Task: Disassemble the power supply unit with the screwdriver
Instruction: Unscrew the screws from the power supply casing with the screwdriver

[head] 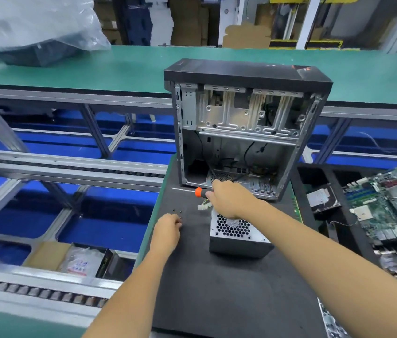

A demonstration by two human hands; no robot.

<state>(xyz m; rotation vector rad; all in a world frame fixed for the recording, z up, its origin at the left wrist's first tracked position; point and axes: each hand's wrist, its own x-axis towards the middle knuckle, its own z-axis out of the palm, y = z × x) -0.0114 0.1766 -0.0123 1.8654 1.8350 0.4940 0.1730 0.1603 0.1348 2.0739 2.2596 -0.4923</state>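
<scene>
So the power supply unit (237, 234) is sitting fan grille up on the black mat (217, 289) on the bench (124, 67), right in front of the open PC case (246, 132). The right hand (231, 197) is the nearer one, basically hovering over the unit's far edge, fingers curled round the screwdriver (201, 192). That tool's long axis runs sideways, with the orange end and thin shaft poking left, roughly parallel to the case front and not aimed at any screw yet. The left hand (168, 228) is off to the unit's left, fingers loosely curled near some tiny screws (177, 211) on the mat; can't tell if it's pinching one. My guess is the driver needs swinging down toward the unit.
</scene>
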